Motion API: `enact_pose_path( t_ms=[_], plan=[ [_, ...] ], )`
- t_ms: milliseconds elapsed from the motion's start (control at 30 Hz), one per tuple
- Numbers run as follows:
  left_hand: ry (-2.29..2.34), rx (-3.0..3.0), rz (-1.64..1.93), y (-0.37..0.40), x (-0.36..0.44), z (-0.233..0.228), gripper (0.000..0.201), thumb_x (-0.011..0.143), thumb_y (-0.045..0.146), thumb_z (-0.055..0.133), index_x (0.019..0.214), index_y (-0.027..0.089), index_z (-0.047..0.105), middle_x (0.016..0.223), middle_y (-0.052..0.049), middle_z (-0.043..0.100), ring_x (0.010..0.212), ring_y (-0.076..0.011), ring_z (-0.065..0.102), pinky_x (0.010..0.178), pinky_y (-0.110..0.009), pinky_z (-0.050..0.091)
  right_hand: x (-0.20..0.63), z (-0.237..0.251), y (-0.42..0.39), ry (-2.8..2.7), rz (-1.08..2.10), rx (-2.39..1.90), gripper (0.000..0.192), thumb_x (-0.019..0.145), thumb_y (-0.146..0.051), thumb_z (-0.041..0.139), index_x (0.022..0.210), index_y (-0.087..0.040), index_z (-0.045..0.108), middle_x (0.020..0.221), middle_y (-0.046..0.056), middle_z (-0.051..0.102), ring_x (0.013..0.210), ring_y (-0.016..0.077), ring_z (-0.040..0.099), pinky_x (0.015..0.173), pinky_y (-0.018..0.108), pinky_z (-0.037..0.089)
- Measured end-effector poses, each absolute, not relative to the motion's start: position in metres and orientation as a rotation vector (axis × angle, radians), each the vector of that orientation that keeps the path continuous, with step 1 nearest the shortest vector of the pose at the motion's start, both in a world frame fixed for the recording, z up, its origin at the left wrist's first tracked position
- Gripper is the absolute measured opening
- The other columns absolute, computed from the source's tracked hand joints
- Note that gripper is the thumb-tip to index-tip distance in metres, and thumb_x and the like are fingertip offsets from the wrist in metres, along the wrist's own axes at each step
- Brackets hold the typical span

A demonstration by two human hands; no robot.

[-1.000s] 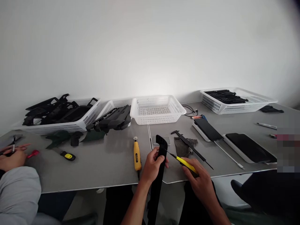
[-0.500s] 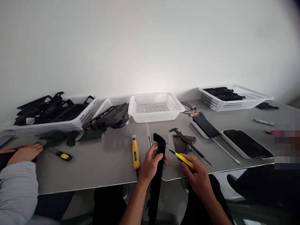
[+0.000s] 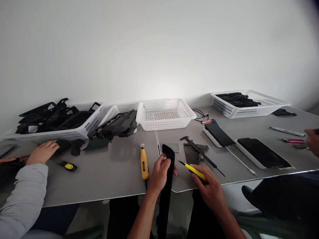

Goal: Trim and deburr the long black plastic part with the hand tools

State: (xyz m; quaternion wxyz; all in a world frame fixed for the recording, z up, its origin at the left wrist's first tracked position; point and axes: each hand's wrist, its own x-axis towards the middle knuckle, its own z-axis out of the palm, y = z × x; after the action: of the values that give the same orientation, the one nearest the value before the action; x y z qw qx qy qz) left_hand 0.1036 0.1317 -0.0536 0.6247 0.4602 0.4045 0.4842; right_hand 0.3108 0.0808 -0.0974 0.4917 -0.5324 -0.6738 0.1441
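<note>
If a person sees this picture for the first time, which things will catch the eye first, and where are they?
In the front middle, the left hand grips a long black plastic strip upright at the table edge, while the right hand points a yellow-handled tool at its top. Behind them, white baskets line the wall; those on the left are heaped with black parts.

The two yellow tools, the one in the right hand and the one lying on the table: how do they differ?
The slim yellow tool is held in the right hand, its thin dark tip aimed at the black strip in the left hand. The stubby yellow tool lies untouched on the table, left of the strip. It is thicker, with a round tip pointing away. Both have yellow bodies.
</note>
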Motion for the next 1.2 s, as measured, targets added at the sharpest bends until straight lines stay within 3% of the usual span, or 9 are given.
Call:
enact_pose_path(
  t_ms=[333,1200],
  plan=[
    [0.904,1.081,1.158,0.1363,0.0994,-0.0562,0.043,0.091,0.055,0.076,0.109,0.017,0.072,0.115,-0.013,0.081,0.081,-0.0222,0.078,0.078,-0.032,0.055,0.3066,-0.0939,0.0819,-1.613,0.339,-1.295,0.024,0.104,-0.039,0.064,0.121,-0.027,0.076,0.109,0.005,0.077,0.1,0.0229,0.072,0.088,0.033,0.057],
    [0.961,1.013,1.212,0.1373,0.0981,-0.0552,0.043,0.084,0.052,0.083,0.109,0.018,0.077,0.113,-0.01,0.081,0.077,-0.0187,0.074,0.082,-0.03,0.053,0.309,-0.0929,0.0818,-1.617,0.37,-1.304,0.026,0.103,-0.043,0.064,0.117,-0.026,0.078,0.107,0.006,0.079,0.098,0.0247,0.073,0.086,0.035,0.059]
  ],
)
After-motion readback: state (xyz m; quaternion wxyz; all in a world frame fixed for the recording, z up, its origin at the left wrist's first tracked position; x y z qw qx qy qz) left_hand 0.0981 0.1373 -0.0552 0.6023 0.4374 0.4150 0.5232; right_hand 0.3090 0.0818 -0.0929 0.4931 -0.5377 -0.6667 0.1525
